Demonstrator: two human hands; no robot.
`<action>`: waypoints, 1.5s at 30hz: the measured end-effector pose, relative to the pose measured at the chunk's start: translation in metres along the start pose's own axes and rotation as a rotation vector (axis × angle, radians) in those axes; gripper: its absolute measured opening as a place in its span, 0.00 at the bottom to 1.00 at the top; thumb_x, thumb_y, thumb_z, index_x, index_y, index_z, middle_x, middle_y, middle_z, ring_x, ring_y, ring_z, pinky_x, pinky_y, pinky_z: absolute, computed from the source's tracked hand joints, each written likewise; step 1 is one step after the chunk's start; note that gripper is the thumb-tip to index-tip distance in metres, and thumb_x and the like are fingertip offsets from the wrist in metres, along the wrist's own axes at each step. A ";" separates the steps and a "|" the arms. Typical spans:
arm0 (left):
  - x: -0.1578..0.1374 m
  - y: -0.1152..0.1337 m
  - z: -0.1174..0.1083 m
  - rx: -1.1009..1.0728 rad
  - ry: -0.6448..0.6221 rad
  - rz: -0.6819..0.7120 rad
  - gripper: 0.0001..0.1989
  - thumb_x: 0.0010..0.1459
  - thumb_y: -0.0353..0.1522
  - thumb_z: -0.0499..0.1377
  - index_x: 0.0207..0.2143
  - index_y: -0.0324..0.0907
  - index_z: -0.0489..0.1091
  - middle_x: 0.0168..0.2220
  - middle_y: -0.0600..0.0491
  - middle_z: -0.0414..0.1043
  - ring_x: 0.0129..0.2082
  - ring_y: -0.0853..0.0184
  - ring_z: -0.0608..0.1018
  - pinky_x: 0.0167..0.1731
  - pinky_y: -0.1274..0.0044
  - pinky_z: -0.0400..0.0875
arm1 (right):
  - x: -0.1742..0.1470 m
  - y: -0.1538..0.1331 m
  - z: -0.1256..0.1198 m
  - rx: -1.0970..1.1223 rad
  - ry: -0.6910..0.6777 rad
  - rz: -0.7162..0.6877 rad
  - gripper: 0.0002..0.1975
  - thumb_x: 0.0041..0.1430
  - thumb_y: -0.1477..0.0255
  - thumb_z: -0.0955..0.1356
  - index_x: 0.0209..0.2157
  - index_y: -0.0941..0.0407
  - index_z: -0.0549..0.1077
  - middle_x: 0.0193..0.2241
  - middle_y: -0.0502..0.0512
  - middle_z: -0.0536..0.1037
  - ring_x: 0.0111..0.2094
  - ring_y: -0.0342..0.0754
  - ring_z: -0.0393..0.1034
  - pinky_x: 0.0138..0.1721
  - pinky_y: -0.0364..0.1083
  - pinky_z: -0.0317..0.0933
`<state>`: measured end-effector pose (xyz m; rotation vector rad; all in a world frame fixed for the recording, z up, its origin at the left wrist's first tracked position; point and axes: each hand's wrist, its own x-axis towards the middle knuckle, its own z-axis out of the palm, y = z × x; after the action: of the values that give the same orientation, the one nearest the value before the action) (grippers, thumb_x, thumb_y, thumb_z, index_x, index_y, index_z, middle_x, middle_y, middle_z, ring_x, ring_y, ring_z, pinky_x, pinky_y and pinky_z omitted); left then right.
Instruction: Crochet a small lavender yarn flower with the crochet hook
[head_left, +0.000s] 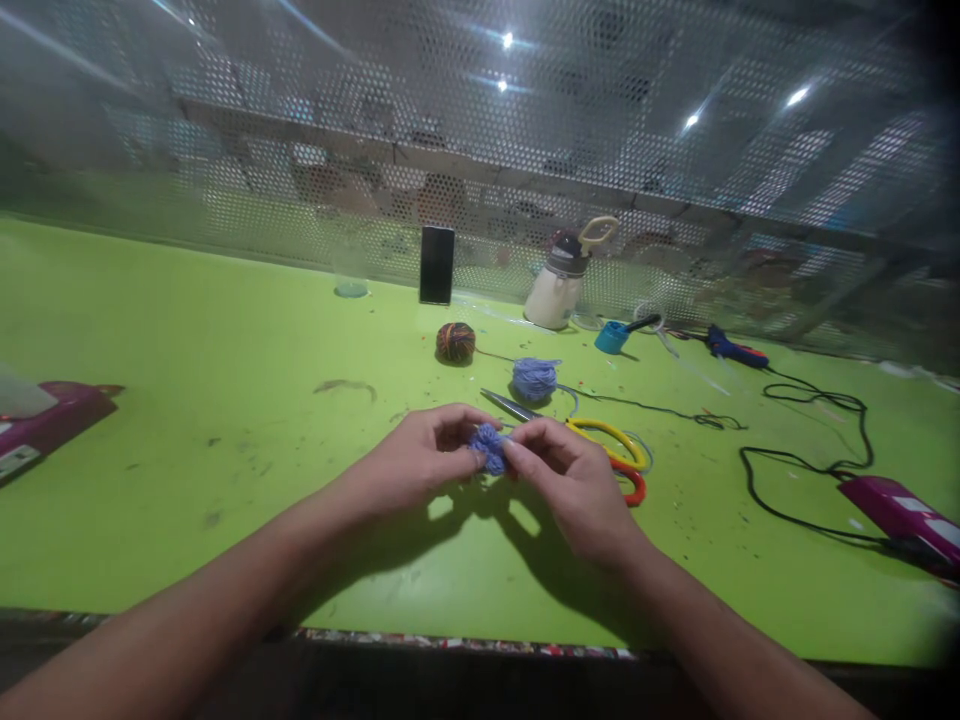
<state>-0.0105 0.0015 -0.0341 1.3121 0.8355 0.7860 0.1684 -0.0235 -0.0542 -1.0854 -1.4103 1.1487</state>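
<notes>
A small piece of blue-purple crochet is held up between both hands over the green table. My left hand pinches its left side with thumb and fingers. From the right, my right hand grips its other edge between thumb and fingertips. Just beyond the hands sits a ball of matching blue yarn. Scissors with yellow and orange handles lie partly behind my right hand, their blades pointing away to the left. A multicoloured yarn ball rests farther back, with a strand trailing right.
A phone stands upright near the mesh screen, left of a white bottle. Rightward are a blue pot, a glue gun and its black cord. Purple power strips lie at both sides of the table.
</notes>
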 end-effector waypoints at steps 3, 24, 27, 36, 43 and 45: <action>0.001 -0.001 -0.001 -0.023 -0.012 0.008 0.10 0.52 0.26 0.63 0.39 0.39 0.73 0.34 0.51 0.75 0.33 0.67 0.74 0.37 0.73 0.66 | 0.001 0.001 -0.002 0.058 -0.012 0.045 0.10 0.55 0.64 0.73 0.29 0.56 0.73 0.24 0.48 0.71 0.27 0.43 0.63 0.30 0.45 0.57; 0.001 -0.008 -0.004 -0.234 -0.034 -0.051 0.11 0.58 0.33 0.60 0.40 0.38 0.77 0.36 0.49 0.75 0.34 0.68 0.73 0.31 0.77 0.65 | 0.001 0.003 -0.003 0.093 -0.029 0.065 0.09 0.57 0.65 0.72 0.29 0.56 0.74 0.22 0.48 0.72 0.25 0.42 0.64 0.29 0.45 0.57; 0.001 -0.007 -0.006 -0.239 -0.020 -0.061 0.12 0.57 0.29 0.57 0.40 0.37 0.78 0.39 0.47 0.76 0.35 0.67 0.73 0.30 0.77 0.65 | 0.002 0.005 -0.004 0.117 -0.024 0.089 0.10 0.57 0.65 0.72 0.28 0.57 0.74 0.22 0.48 0.72 0.25 0.41 0.64 0.29 0.44 0.58; 0.005 -0.011 -0.012 -0.248 -0.023 -0.105 0.11 0.50 0.24 0.65 0.38 0.39 0.79 0.34 0.50 0.78 0.32 0.68 0.75 0.36 0.75 0.64 | 0.002 0.002 -0.003 0.166 -0.151 0.210 0.11 0.57 0.63 0.71 0.32 0.57 0.72 0.19 0.47 0.72 0.18 0.41 0.65 0.22 0.43 0.59; 0.006 -0.007 -0.013 -0.357 0.024 -0.149 0.11 0.47 0.20 0.64 0.35 0.35 0.78 0.33 0.49 0.77 0.30 0.70 0.74 0.33 0.77 0.64 | 0.004 -0.002 -0.008 0.158 -0.174 0.169 0.07 0.50 0.70 0.74 0.32 0.56 0.77 0.25 0.50 0.75 0.27 0.43 0.67 0.33 0.47 0.60; 0.005 -0.005 -0.013 -0.387 0.031 -0.143 0.11 0.47 0.20 0.63 0.34 0.35 0.78 0.32 0.50 0.76 0.28 0.72 0.73 0.31 0.79 0.64 | 0.005 -0.003 -0.007 0.108 -0.157 0.170 0.07 0.50 0.69 0.74 0.29 0.56 0.76 0.23 0.49 0.73 0.25 0.43 0.64 0.30 0.46 0.58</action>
<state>-0.0191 0.0114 -0.0404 0.8903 0.7488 0.8085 0.1747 -0.0187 -0.0503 -1.0734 -1.3780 1.4425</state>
